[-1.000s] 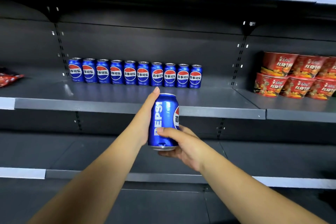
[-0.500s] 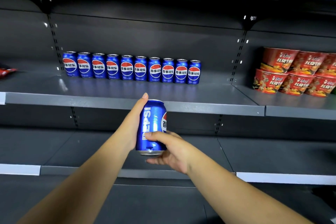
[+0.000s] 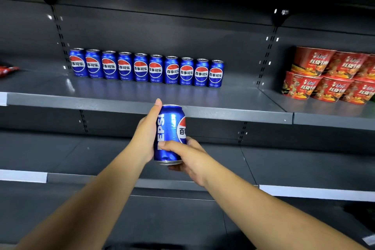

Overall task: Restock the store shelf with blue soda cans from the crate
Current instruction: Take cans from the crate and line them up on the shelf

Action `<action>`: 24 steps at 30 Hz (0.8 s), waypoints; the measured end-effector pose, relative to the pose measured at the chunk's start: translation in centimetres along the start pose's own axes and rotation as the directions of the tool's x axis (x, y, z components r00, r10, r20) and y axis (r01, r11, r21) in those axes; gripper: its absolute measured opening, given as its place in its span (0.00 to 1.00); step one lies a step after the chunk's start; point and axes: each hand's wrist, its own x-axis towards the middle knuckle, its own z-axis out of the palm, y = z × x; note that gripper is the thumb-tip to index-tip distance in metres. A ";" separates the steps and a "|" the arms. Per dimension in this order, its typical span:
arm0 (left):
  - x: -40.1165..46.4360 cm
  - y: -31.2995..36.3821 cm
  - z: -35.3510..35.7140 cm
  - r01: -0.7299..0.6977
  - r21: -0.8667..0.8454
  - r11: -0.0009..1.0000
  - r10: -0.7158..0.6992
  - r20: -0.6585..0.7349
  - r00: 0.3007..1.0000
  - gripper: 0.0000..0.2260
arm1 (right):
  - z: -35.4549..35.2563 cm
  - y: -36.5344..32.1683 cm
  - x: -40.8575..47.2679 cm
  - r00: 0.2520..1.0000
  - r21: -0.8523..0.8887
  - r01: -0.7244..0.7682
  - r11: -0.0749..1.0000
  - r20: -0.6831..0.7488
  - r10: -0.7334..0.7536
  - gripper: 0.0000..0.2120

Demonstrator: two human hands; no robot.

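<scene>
Blue soda can [image 3: 170, 134], upright at frame centre, before the grey shelf's [image 3: 223, 100] front edge. Left hand [image 3: 146, 135] wraps its left side, thumb raised along the can; right hand [image 3: 186, 154] pinches its lower part (thumb in front). Both grips closed on it, forearms outstretched. Row of shelved cans [image 3: 146, 68] above; red noodle cups [image 3: 328, 76] at right.

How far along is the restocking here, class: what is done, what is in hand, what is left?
Done: ten blue Pepsi cans stand upright in a row at the back of the grey shelf. In hand: one more Pepsi can, held in front of the shelf edge by the left hand and the right hand. Left: setting it down, probably in the bare space right of the row. The crate is out of view.
</scene>
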 end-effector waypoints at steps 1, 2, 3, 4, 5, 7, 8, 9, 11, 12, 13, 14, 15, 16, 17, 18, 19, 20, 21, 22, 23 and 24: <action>-0.2 0.0 0.1 0.001 -0.008 1.000 -0.001 -0.012 1.000 0.22 | 0.0 0.0 -0.1 1.000 -0.007 -0.002 1.000 0.006 0.002 0.10; -0.2 -0.1 0.1 0.001 -0.015 1.000 -0.002 -0.012 1.000 0.22 | 0.0 0.0 -0.1 1.000 -0.010 -0.001 1.000 0.011 0.001 0.10; -0.3 -0.1 0.2 0.001 -0.020 1.000 -0.001 -0.011 1.000 0.22 | -0.1 0.0 -0.1 1.000 -0.008 0.000 1.000 0.014 0.001 0.10; -0.4 -0.1 0.3 0.001 -0.024 1.000 -0.001 -0.010 1.000 0.22 | -0.2 0.0 -0.2 1.000 -0.004 0.001 1.000 0.016 -0.001 0.11; -0.5 -0.2 0.4 0.004 -0.025 1.000 -0.004 -0.008 1.000 0.22 | -0.4 0.1 -0.3 1.000 -0.002 0.000 1.000 0.017 0.000 0.11; -0.8 -0.6 0.5 0.015 -0.027 1.000 -0.014 0.002 1.000 0.23 | -0.8 0.4 -0.5 1.000 -0.005 -0.005 1.000 0.028 0.005 0.11; -1.0 -0.9 0.5 0.019 -0.032 0.999 -0.019 0.006 1.000 0.23 | -1.0 0.7 -0.6 0.999 -0.009 -0.010 1.000 0.033 0.010 0.10; -1.1 -1.2 0.5 0.020 -0.036 0.999 -0.020 0.010 1.000 0.23 | -1.1 0.8 -0.8 0.999 -0.009 -0.013 1.000 0.038 0.014 0.10; -1.7 -1.5 0.4 0.020 -0.034 0.999 -0.020 -0.001 1.000 0.22 | -1.1 1.2 -1.0 0.999 -0.003 -0.011 1.000 0.037 0.011 0.11; -2.0 -1.6 0.4 0.018 -0.034 0.999 -0.018 -0.010 1.000 0.22 | -1.0 1.4 -1.0 1.000 -0.005 -0.005 1.000 0.029 0.005 0.13; -2.2 -1.6 0.2 0.015 -0.031 0.999 -0.016 -0.027 1.000 0.22 | -0.8 1.6 -1.1 1.000 -0.007 0.000 1.000 0.016 0.001 0.16; -2.4 -1.6 0.1 0.009 -0.026 1.000 -0.010 -0.045 0.999 0.23 | -0.6 1.8 -1.1 1.000 -0.009 0.004 1.000 -0.002 -0.004 0.19; -2.6 -1.5 -0.1 -0.006 -0.020 1.000 0.005 -0.059 0.998 0.24 | -0.3 1.9 -1.2 1.000 -0.010 0.010 1.000 -0.023 -0.011 0.21; -2.8 -1.6 -0.2 -0.031 -0.016 0.999 0.030 -0.067 0.997 0.25 | 0.0 2.0 -1.2 0.999 -0.013 0.018 1.000 -0.044 -0.018 0.21; -3.0 -1.5 -0.1 -0.063 -0.020 0.998 0.062 -0.067 0.996 0.26 | 0.2 2.0 -1.3 0.998 -0.021 0.025 0.999 -0.063 -0.027 0.21; -3.4 -1.4 -0.1 -0.097 -0.017 0.995 0.096 -0.060 0.994 0.25 | 0.4 2.0 -1.5 0.996 -0.028 0.038 0.999 -0.078 -0.040 0.20; -3.7 -1.4 0.0 -0.126 0.001 0.992 0.126 -0.044 0.991 0.26 | 0.6 1.9 -1.7 0.994 -0.031 0.055 0.998 -0.089 -0.058 0.21; -4.0 -1.4 0.1 -0.147 0.031 0.989 0.148 -0.027 0.989 0.26 | 0.7 1.9 -1.9 0.993 -0.030 0.072 0.997 -0.096 -0.074 0.21; -4.1 -1.3 0.2 -0.165 0.060 0.984 0.167 -0.013 0.986 0.25 | 0.8 1.8 -2.0 0.991 -0.027 0.083 0.996 -0.099 -0.085 0.22; -4.2 -1.2 0.3 -0.182 0.077 0.980 0.183 -0.003 0.983 0.22 | 0.9 1.8 -2.2 0.991 -0.025 0.090 0.996 -0.100 -0.092 0.23; -4.3 -1.0 0.3 -0.195 0.086 0.977 0.196 -0.001 0.981 0.19 | 0.9 1.6 -2.4 0.990 -0.026 0.096 0.995 -0.099 -0.098 0.24; -4.3 -0.6 0.2 -0.203 0.080 0.976 0.204 0.002 0.979 0.15 | 0.8 1.4 -2.5 0.990 -0.033 0.101 0.994 -0.092 -0.104 0.24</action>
